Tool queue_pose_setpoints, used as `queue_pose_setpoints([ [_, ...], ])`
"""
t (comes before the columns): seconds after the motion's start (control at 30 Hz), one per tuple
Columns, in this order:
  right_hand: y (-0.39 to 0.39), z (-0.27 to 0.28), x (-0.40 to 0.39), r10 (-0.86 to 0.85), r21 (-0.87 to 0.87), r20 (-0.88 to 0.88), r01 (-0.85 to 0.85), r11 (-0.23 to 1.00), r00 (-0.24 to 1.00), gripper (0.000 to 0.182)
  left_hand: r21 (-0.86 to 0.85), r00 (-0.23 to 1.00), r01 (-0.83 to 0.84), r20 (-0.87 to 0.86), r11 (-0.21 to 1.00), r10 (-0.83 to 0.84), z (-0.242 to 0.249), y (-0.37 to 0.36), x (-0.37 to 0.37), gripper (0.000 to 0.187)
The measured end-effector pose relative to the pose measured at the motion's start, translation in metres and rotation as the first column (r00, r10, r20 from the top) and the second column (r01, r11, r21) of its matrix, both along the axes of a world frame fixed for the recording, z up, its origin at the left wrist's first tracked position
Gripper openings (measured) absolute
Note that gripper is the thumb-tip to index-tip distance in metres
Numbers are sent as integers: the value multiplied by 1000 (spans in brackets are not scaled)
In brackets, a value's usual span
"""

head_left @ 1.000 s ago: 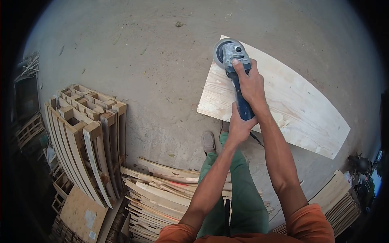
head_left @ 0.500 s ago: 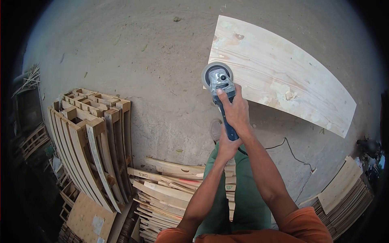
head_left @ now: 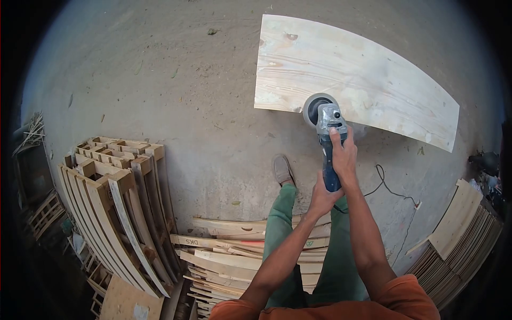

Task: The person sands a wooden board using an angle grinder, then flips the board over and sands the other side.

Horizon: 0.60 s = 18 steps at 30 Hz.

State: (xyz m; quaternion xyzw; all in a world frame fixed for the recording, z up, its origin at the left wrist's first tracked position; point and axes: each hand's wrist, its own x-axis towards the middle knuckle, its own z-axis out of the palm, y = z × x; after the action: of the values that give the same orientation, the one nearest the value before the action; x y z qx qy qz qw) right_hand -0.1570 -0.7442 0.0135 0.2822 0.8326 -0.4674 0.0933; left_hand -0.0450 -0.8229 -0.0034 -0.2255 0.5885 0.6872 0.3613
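Over dusty floor [head_left: 213, 96], gripping a grinder [head_left: 325, 121] at the edge of a board [head_left: 362, 80], left hand [head_left: 324, 200] behind right hand [head_left: 345, 157]. Likely hefty and rigid; best held by the body [head_left: 328, 165], clear of the disc [head_left: 311, 108].

Under the tall stack of tan wooden pallets [head_left: 114, 213], the bottom edge cuts off a flat brown wood sheet [head_left: 116, 300]. Far right of the stack, small dark things [head_left: 485, 162] look too blurry to name.

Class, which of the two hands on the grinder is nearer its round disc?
The right hand, just behind the metal head of the grinder; the left hand grips the rear end, farther from the disc.
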Motion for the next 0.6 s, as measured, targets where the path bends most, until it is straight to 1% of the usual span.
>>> queue_pose_setpoints([
  [0.07, 8, -1, 1, 1, 18, 21, -2, 1000, 1000, 71, -17, 997, -38, -63, 999, 37, -1, 7, 3, 63],
  [0.1, 3, 2, -2, 0, -16, 15, 0, 1000, 1000, 72, -14, 998, -26, -60, 1000, 25, -3, 7, 3, 63],
  [0.13, -2, 0, -5, -17, -14, 15, 17, 1000, 1000, 72, -34, 993, -67, -96, 997, 63, -7, 4, 1, 62],
  [0.17, -7, -1, -9, 18, -26, 38, -17, 1000, 999, 73, -51, 986, -103, -134, 993, 95, -9, 1, -1, 62],
  [0.2, -7, -1, -13, 49, -34, 58, -47, 998, 997, 74, -43, 988, -76, -138, 996, 69, -13, -1, -2, 62],
  [0.27, -4, -2, -11, 1, -21, 32, 0, 1000, 1000, 73, 1, 973, -138, -185, 990, 135, -20, -2, -4, 60],
  [0.3, -1, -3, -11, -12, -20, 9, 12, 1000, 1000, 73, -8, 983, -90, -164, 996, 87, -18, 0, -7, 61],
  [0.33, 8, -3, -9, -26, -21, 9, 26, 999, 1000, 73, -9, 984, -76, -163, 997, 74, -14, 5, -9, 61],
  [0.4, 35, -5, -3, -92, -15, -7, 92, 996, 996, 71, -48, 991, 34, -128, 998, -40, -7, 23, -10, 61],
  [0.47, 62, -3, 8, -114, -32, -3, 114, 993, 994, 68, -30, 993, 45, -106, 999, -48, -9, 52, 1, 62],
  [0.53, 85, -3, 17, -138, 9, -57, 139, 990, 989, 68, -8, 995, 64, -77, 998, -65, -4, 71, 4, 62],
  [0.6, 101, -1, 29, -170, -15, -40, 170, 985, 985, 68, 0, 980, 191, 49, 982, -191, 4, 85, 8, 68],
])
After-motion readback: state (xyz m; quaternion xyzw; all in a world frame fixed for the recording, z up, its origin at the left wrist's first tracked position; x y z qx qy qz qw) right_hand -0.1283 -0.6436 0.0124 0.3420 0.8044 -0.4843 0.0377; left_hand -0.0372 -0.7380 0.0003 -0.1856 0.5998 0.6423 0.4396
